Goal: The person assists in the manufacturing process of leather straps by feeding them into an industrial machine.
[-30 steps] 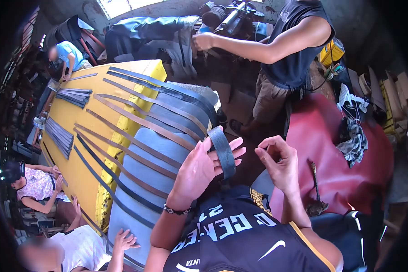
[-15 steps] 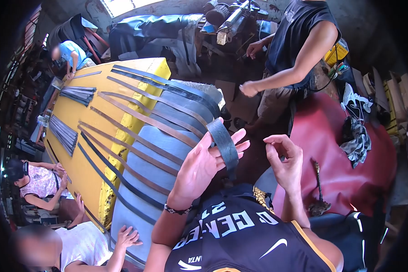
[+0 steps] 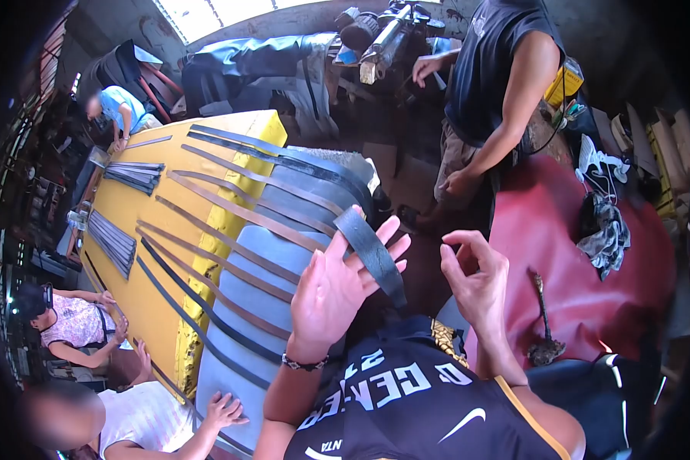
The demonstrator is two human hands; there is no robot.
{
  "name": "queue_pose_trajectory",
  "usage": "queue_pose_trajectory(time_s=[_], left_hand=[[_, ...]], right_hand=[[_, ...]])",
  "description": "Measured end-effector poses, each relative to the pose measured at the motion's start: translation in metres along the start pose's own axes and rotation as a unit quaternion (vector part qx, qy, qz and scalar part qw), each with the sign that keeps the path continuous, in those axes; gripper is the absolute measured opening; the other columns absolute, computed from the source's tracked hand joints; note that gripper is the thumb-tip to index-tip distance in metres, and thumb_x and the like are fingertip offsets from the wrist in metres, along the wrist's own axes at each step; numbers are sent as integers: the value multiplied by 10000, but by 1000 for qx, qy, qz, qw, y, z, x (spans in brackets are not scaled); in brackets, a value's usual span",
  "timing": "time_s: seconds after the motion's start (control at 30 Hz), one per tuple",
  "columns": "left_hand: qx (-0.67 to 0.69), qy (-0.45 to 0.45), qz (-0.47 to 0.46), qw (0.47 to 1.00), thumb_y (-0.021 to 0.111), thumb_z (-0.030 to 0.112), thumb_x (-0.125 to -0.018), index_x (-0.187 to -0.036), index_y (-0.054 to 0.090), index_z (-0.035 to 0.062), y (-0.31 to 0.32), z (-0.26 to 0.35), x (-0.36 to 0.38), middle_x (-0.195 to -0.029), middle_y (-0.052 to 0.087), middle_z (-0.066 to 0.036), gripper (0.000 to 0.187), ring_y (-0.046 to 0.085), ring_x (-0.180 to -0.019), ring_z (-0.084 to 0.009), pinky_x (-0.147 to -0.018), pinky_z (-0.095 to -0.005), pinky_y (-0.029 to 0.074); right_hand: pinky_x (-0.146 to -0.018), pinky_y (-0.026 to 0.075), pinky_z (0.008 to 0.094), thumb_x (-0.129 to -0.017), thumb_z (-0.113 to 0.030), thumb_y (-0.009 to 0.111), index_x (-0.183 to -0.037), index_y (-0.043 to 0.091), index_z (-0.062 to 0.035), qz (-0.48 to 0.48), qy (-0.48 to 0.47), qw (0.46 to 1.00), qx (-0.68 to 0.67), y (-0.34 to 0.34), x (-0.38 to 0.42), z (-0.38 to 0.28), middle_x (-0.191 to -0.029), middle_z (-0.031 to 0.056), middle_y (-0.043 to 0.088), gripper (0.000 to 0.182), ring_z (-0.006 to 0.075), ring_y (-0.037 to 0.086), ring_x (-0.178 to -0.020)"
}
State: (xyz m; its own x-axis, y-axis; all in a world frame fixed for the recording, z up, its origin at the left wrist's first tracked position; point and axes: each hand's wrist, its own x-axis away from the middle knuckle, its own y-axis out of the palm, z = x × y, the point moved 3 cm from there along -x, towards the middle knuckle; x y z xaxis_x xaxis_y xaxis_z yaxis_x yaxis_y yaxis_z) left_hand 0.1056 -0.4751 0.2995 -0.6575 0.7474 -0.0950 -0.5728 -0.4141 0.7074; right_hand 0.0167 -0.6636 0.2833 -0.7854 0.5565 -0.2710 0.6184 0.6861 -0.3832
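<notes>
My left hand [image 3: 331, 295] is palm up with its fingers spread. A dark, curved strip [image 3: 369, 257], which looks like leather, lies across those fingers and is held there. To its right, my right hand [image 3: 477, 277] is curled, with thumb and index fingertips close together; anything between them is too small to make out. Just left of my left hand, several brown and black strips [image 3: 261, 274] run over the yellow table edge and grey padded pieces [image 3: 241, 333]. A brush with a clotted head [image 3: 546, 353] lies right of my right hand on red sheet material [image 3: 506, 222].
The yellow table [image 3: 180, 253] bears bundles of grey strips [image 3: 113, 241]. Two people stand at its left side, and another person [image 3: 126, 111] is at the far end. A person in a dark shirt [image 3: 498, 84] stands ahead right. Crumpled cloth [image 3: 606, 234] lies on the red material.
My left hand has shifted slightly left, with the strip across its fingers. The dark-shirted person's near arm has dropped lower. My right hand keeps nearly the same curled pose.
</notes>
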Motion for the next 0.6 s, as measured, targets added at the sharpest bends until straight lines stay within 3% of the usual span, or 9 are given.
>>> queue_pose_trajectory(time_s=[0.13,0.23,0.37,0.47,0.57,0.6], left_hand=[[-5,12,6,1000,372,626,-1037,-1650,40,41,1,-2,1,-1670,138,-334,910,205,-1540,-504,-1252,-604,183],[1,24,2,1000,367,620,-1038,-1649,40,39,0,-6,2,-1670,136,-335,904,197,-1544,-501,-1258,-595,174],[-15,28,-8,999,381,632,-1032,-1650,35,39,1,-11,0,-1676,114,-330,924,179,-1550,-497,-1260,-585,168],[-14,33,0,999,386,637,-1030,-1650,24,40,2,-11,1,-1680,106,-325,933,172,-1553,-495,-1259,-583,166],[-14,39,-2,999,396,637,-1027,-1651,17,44,0,-9,1,-1685,89,-320,940,150,-1559,-491,-1262,-583,153],[-10,40,0,999,402,636,-1026,-1652,17,47,-1,-8,1,-1687,81,-317,942,143,-1561,-488,-1262,-584,151]], right_hand=[[-517,413,271,-864,-21,750,-1030,703,-50,15,-25,1000,5,2,0,-3,-691,41,567,174,100,520,-559],[-519,425,278,-858,-7,745,-1003,706,-47,26,-129,991,-4,8,0,-12,-749,51,602,155,115,545,-572],[-524,426,307,-844,-17,745,-1029,680,-68,-52,-12,998,26,13,9,-12,-721,60,567,203,144,544,-563],[-537,430,326,-836,-12,730,-1082,668,-84,-31,-19,997,61,11,5,-9,-717,59,549,263,161,516,-552],[-564,455,323,-833,6,707,-1106,667,-84,48,-137,988,44,10,-7,-11,-732,57,539,290,164,500,-562],[-577,458,315,-830,7,704,-1110,668,-87,28,-108,993,33,10,-6,-9,-713,49,531,298,162,515,-587]])
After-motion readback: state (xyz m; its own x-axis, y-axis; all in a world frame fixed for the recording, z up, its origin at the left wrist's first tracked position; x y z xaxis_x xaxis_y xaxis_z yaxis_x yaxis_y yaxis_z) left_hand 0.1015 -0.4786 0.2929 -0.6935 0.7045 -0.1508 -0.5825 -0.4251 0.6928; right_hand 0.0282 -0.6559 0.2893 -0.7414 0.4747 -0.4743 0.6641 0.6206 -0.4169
